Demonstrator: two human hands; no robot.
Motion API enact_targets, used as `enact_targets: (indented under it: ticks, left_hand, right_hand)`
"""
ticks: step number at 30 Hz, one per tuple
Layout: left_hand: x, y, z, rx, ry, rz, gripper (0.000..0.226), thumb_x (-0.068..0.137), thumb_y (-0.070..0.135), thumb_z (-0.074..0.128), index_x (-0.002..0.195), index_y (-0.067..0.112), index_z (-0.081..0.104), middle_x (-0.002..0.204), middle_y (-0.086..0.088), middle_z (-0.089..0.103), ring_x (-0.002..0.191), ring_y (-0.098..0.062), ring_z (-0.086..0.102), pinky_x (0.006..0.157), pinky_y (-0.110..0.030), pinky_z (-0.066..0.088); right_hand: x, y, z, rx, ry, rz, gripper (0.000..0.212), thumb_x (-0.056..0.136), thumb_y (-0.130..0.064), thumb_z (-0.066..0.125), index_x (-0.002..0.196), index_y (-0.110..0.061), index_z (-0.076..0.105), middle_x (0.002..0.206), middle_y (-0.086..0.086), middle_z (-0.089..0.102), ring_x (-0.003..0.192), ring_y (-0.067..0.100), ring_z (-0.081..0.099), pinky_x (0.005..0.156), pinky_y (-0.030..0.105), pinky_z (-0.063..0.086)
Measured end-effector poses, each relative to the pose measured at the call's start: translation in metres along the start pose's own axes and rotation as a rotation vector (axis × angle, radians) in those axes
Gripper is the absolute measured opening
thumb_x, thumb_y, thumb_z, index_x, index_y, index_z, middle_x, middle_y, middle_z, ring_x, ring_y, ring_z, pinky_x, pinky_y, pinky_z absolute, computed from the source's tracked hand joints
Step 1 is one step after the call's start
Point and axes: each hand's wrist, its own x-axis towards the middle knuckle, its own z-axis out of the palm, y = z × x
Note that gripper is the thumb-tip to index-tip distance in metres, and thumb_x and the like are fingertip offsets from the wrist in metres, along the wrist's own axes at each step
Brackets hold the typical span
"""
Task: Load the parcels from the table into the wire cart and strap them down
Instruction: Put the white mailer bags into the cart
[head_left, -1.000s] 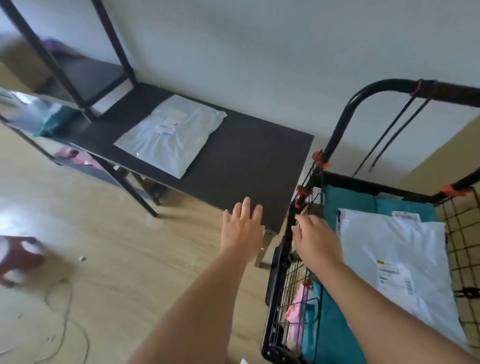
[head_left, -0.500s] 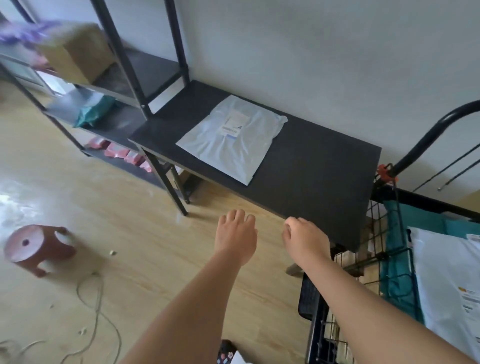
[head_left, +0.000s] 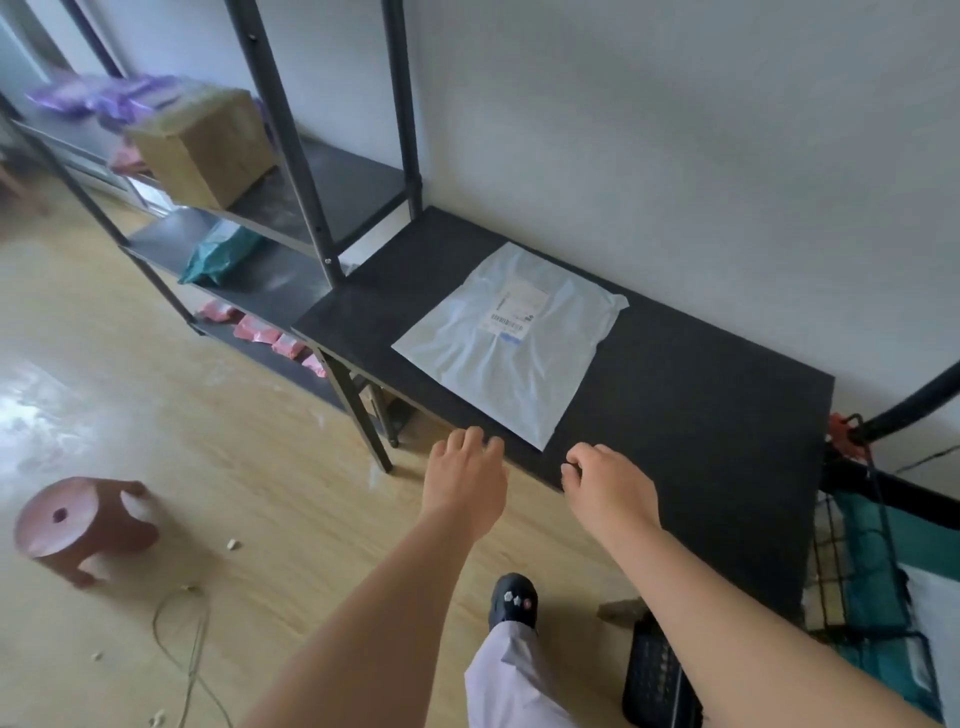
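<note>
**One flat mailer on the desk, and a few ways to fumble it**

Okay, both hands are out over the near edge of the desk (head_left: 701, 410), and neither holds anything. The left hand (head_left: 465, 480) has its fingers (head_left: 467, 440) loosely spread. The right hand (head_left: 608, 483) has its fingers (head_left: 582, 457) loosely curled. The pale parcel (head_left: 509, 353) lies flat on the desk, label up, with its near corner pointing between my hands. I can't tell whether either hand touches the desk.

First worry is the film. It looks slick and lies dead flat, so there's no lip to get under. If I drag it toward the edge to grab it, I reckon it could slide off onto the floor. If I pinch only that corner, the bag will probably sag and swing.

Second worry is my footing. My shoe (head_left: 513, 603) is planted near a black crate (head_left: 654, 670), which sits between me and the wire cart (head_left: 852, 571). A loose cable (head_left: 192, 649) trails on the floor to my left. Turning with my eyes on the parcel, I could clip either one.

Third is the cart itself, at the right end of the desk. Its wire rim and the orange clip (head_left: 837, 427) could snag thin plastic. A teal parcel (head_left: 883, 540) and a white parcel (head_left: 935, 597) lie in it already, so another slippery bag on top may skate off before any strap goes over.
</note>
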Motion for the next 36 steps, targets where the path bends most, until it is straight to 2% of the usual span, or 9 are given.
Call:
enact_targets:
  ticks: [6, 16, 22, 27, 31, 36]
  left_hand:
    - [0.090, -0.024, -0.028, 0.011, 0.010, -0.025, 0.043, 0.103, 0.040, 0.034, 0.141, 0.020, 0.041, 0.140, -0.003, 0.042, 0.128, -0.023, 0.040, 0.104, -0.036, 0.036]
    - [0.200, -0.032, -0.054, 0.025, -0.004, 0.029, 0.042, 0.101, 0.037, 0.038, 0.140, 0.020, 0.041, 0.138, -0.004, 0.044, 0.119, -0.022, 0.045, 0.095, -0.035, 0.040]
    - [0.253, -0.047, -0.059, 0.008, 0.014, 0.089, 0.044, 0.102, 0.040, 0.037, 0.141, 0.019, 0.040, 0.143, -0.003, 0.040, 0.125, -0.023, 0.042, 0.101, -0.035, 0.036]
    - [0.287, -0.065, -0.061, -0.011, 0.002, 0.041, 0.049, 0.101, 0.045, 0.035, 0.143, 0.020, 0.033, 0.144, -0.004, 0.038, 0.127, -0.023, 0.042, 0.102, -0.036, 0.036]
    - [0.306, -0.077, -0.057, -0.086, -0.071, -0.031, 0.054, 0.098, 0.048, 0.037, 0.143, 0.019, 0.030, 0.138, -0.004, 0.039, 0.121, -0.024, 0.043, 0.095, -0.037, 0.040]
    - [0.316, -0.085, -0.044, -0.158, -0.179, -0.087, 0.067, 0.092, 0.060, 0.044, 0.143, 0.021, 0.024, 0.132, -0.004, 0.041, 0.117, -0.025, 0.046, 0.089, -0.038, 0.042]
  right_hand:
    - [0.090, -0.008, -0.019, 0.022, 0.044, 0.032, 0.018, 0.099, -0.032, 0.045, 0.102, -0.023, 0.060, 0.090, -0.009, 0.056, 0.079, 0.011, 0.052, 0.061, 0.028, 0.042]
    - [0.189, -0.012, -0.042, 0.056, 0.026, 0.101, 0.020, 0.100, -0.034, 0.047, 0.110, -0.023, 0.059, 0.103, -0.007, 0.062, 0.085, 0.009, 0.059, 0.066, 0.026, 0.051]
    - [0.227, -0.018, -0.040, 0.229, 0.058, 0.306, 0.028, 0.098, -0.033, 0.050, 0.122, -0.022, 0.059, 0.116, -0.004, 0.059, 0.091, 0.010, 0.057, 0.066, 0.025, 0.047]
    - [0.241, -0.031, -0.032, 0.314, 0.042, 0.541, 0.041, 0.095, -0.033, 0.056, 0.133, -0.018, 0.049, 0.128, 0.005, 0.049, 0.110, 0.019, 0.052, 0.077, 0.031, 0.049]
    - [0.244, -0.038, -0.023, 0.415, 0.029, 0.675, 0.048, 0.094, -0.031, 0.057, 0.136, -0.014, 0.042, 0.127, 0.010, 0.046, 0.109, 0.024, 0.053, 0.088, 0.038, 0.051]
    - [0.244, -0.045, -0.014, 0.446, 0.139, 0.759, 0.056, 0.091, -0.028, 0.062, 0.138, -0.009, 0.040, 0.131, 0.014, 0.044, 0.113, 0.029, 0.051, 0.091, 0.040, 0.049]
